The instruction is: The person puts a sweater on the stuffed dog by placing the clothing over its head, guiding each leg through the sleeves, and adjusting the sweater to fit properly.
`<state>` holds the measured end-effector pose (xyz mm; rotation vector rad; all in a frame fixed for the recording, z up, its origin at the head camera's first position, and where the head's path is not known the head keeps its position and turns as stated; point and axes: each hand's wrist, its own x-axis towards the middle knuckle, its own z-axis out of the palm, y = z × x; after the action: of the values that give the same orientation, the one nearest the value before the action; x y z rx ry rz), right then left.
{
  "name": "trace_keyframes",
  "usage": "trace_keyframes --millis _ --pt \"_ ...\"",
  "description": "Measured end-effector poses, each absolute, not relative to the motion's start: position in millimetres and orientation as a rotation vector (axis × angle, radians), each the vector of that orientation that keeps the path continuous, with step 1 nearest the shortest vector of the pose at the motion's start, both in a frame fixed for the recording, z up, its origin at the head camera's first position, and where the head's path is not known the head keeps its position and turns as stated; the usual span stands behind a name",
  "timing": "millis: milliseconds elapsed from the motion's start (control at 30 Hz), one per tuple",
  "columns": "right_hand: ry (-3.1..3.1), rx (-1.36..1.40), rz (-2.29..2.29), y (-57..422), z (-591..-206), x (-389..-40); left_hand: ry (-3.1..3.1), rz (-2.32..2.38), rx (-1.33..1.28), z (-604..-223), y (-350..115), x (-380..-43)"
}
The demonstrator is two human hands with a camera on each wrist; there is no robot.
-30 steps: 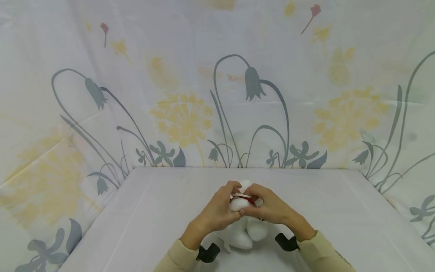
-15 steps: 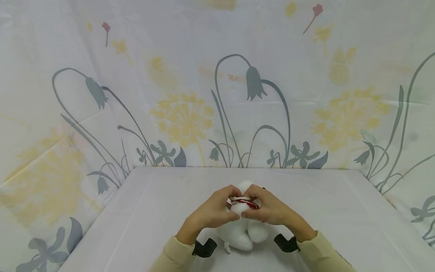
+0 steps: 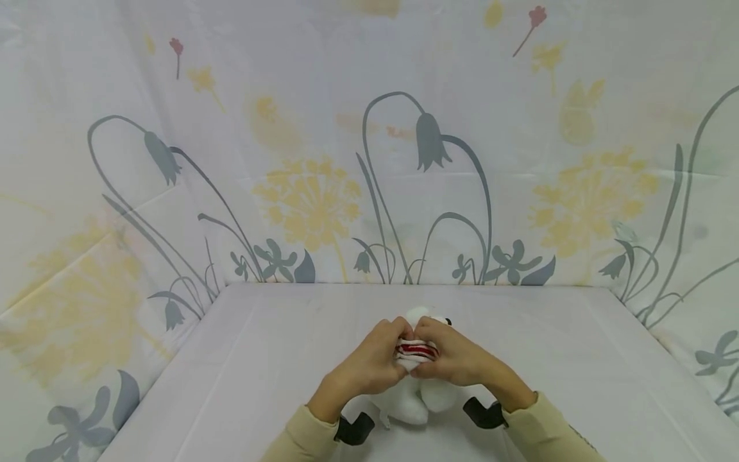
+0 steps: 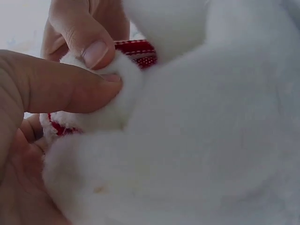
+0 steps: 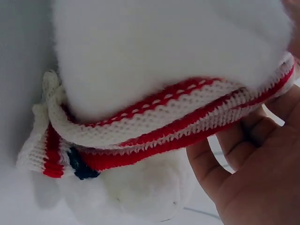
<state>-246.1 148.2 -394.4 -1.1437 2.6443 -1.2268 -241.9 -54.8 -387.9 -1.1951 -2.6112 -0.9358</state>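
A white plush toy (image 3: 404,404) sits on the white surface between my hands, its soft fur filling much of the left wrist view. Around its middle runs a red-and-white striped knitted band (image 5: 154,122), bunched in folds; I cannot tell whether it is a scarf or a small sweater. My left hand (image 3: 369,359) grips the band from the left, thumb pressing on white fabric. From the right, my right hand (image 3: 462,356) holds the band, fingers curled behind it. Both thumbs almost meet in front. A dark blue patch (image 5: 82,164) shows on the knit's left end.
Black angled wrist mounts (image 3: 355,428) hang under both sleeves, close to the toy. The white tabletop (image 3: 277,346) spreads around it, backed by a flower-printed cloth (image 3: 323,128) that also rises along the sides.
Both hands have shifted slightly down on the toy. The red-and-white knit now bunches into several folds between the thumbs, covering white fur that showed there before.
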Motion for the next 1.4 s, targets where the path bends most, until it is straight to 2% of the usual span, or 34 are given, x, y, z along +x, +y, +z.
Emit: trace_keyframes --millis 500,867,1400 --pt "2.889 -1.292 -1.261 150 -401 -251 -2.505 -0.917 -1.236 -388 -58 -251" --pt "3.193 -1.600 -1.215 148 -414 -259 -2.305 -0.931 -1.200 -397 -58 -255" --pt "3.330 -1.468 -1.100 147 -415 -259 -2.247 -0.888 -1.146 -402 -60 -258"
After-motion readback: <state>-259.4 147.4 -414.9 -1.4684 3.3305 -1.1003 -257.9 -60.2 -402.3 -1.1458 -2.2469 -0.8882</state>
